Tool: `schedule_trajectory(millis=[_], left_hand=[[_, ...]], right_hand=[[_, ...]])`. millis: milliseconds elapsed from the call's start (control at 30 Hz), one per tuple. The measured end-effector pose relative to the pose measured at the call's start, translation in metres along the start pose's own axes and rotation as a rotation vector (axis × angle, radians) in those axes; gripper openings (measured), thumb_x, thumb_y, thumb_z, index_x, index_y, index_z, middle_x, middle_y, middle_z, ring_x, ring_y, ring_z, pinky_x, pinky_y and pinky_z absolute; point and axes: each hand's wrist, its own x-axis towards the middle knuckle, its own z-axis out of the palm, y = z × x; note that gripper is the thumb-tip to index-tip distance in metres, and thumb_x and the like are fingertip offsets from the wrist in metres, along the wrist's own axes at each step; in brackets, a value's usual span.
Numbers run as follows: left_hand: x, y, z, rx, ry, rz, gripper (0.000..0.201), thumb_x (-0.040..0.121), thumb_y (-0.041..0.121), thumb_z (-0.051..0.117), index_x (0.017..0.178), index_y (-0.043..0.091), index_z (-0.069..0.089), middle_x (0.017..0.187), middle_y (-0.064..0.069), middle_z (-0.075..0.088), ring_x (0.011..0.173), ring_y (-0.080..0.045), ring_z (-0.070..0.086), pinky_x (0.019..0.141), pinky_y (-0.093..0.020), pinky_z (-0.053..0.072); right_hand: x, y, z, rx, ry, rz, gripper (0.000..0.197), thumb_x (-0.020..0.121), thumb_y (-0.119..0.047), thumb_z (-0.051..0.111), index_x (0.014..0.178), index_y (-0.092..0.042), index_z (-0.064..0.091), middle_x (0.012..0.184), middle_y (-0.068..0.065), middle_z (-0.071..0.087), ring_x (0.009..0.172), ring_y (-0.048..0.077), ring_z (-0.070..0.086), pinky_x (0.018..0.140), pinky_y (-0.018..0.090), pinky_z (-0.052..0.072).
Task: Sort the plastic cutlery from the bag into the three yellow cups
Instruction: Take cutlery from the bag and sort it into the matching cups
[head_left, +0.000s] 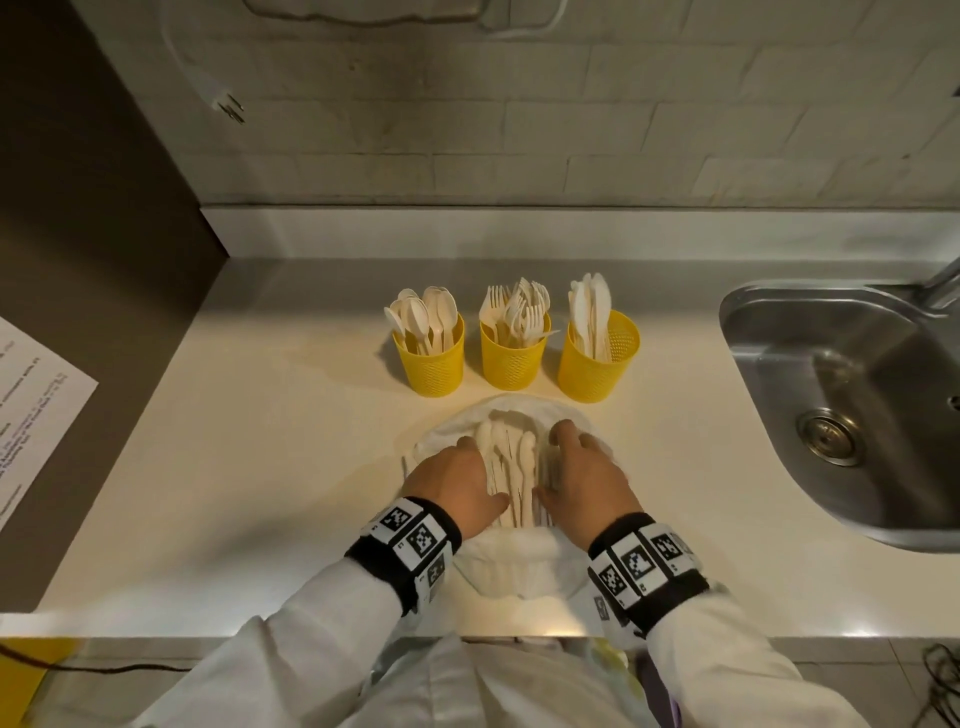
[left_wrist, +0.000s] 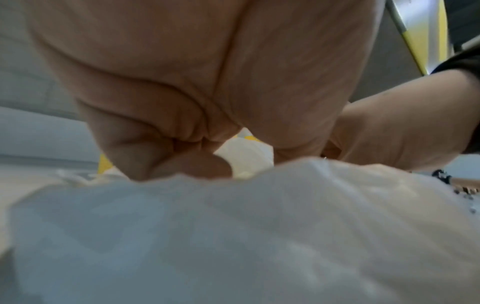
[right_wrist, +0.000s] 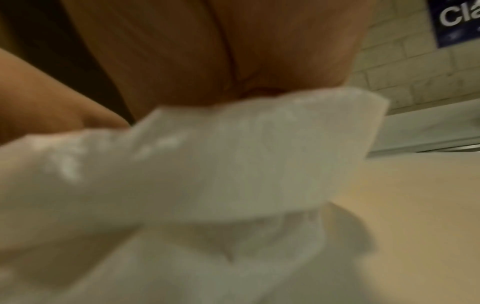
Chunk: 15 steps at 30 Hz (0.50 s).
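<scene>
Three yellow mesh cups stand in a row on the counter: the left cup (head_left: 435, 364) holds spoons, the middle cup (head_left: 511, 364) forks, the right cup (head_left: 597, 369) knives. In front of them lies a white plastic bag (head_left: 514, 566), pulled open, with a bundle of cream cutlery (head_left: 511, 467) inside. My left hand (head_left: 462, 480) grips the bag's left edge and my right hand (head_left: 579, 467) grips its right edge. In the left wrist view the fingers (left_wrist: 166, 148) are curled over the bag (left_wrist: 233, 236). The bag (right_wrist: 207, 164) hides the fingertips in the right wrist view.
A steel sink (head_left: 841, 405) with a faucet (head_left: 943, 283) is set into the counter at the right. A printed sheet (head_left: 31, 415) lies on the dark surface at the left. A brick wall runs behind the cups. The counter's front edge is close to my body.
</scene>
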Motion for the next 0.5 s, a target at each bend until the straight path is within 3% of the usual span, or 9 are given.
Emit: schedule_trajectory(millis=[67, 133, 233, 333, 433, 500], left_hand=[[0.001, 0.001, 0.002, -0.051, 0.003, 0.031, 0.069, 0.088, 0.051, 0.07, 0.135, 0.009, 0.043, 0.125, -0.012, 0.066, 0.114, -0.031, 0.064, 0.084, -0.036, 0.049], [0.002, 0.001, 0.004, -0.128, 0.014, 0.022, 0.073, 0.087, 0.049, 0.072, 0.138, 0.008, 0.04, 0.126, -0.013, 0.065, 0.116, -0.032, 0.063, 0.086, -0.035, 0.048], [0.003, 0.001, 0.006, -0.203, 0.019, -0.022, 0.076, 0.083, 0.046, 0.079, 0.136, 0.009, 0.04, 0.125, -0.012, 0.066, 0.115, -0.032, 0.064, 0.089, -0.035, 0.05], [0.007, 0.003, 0.01, -0.231, 0.005, -0.054, 0.074, 0.079, 0.041, 0.083, 0.131, 0.011, 0.04, 0.124, -0.011, 0.066, 0.113, -0.032, 0.065, 0.09, -0.038, 0.053], [0.01, 0.003, 0.013, -0.305, 0.006, -0.086, 0.077, 0.075, 0.034, 0.086, 0.133, 0.01, 0.04, 0.125, -0.01, 0.065, 0.114, -0.031, 0.065, 0.094, -0.041, 0.054], [0.012, 0.001, 0.014, -0.352, -0.003, -0.097, 0.078, 0.075, 0.03, 0.086, 0.134, 0.007, 0.04, 0.125, -0.011, 0.064, 0.116, -0.03, 0.063, 0.096, -0.04, 0.053]], right_hand=[[-0.002, 0.003, 0.002, 0.103, 0.038, -0.026, 0.055, 0.086, -0.018, 0.073, 0.129, -0.022, 0.039, 0.107, 0.006, 0.059, 0.103, 0.03, 0.059, 0.078, 0.035, 0.047], [-0.003, 0.004, 0.003, 0.203, 0.067, 0.025, 0.061, 0.086, -0.023, 0.074, 0.133, -0.023, 0.035, 0.1, 0.007, 0.064, 0.098, 0.031, 0.064, 0.078, 0.034, 0.047], [-0.002, 0.004, 0.006, 0.258, 0.066, 0.119, 0.083, 0.085, -0.033, 0.079, 0.147, -0.017, 0.027, 0.115, 0.015, 0.067, 0.107, 0.036, 0.065, 0.087, 0.037, 0.05], [0.001, 0.004, 0.01, 0.258, 0.045, 0.091, 0.096, 0.083, -0.026, 0.081, 0.154, -0.019, 0.017, 0.124, 0.015, 0.065, 0.113, 0.036, 0.064, 0.091, 0.037, 0.049], [0.003, 0.007, 0.01, 0.334, 0.061, 0.103, 0.098, 0.082, -0.018, 0.079, 0.157, -0.02, 0.015, 0.123, 0.016, 0.065, 0.113, 0.036, 0.064, 0.084, 0.029, 0.044], [0.001, 0.008, 0.009, 0.401, 0.087, 0.114, 0.098, 0.081, -0.017, 0.08, 0.156, -0.021, 0.017, 0.104, 0.011, 0.069, 0.099, 0.033, 0.068, 0.076, 0.027, 0.043]])
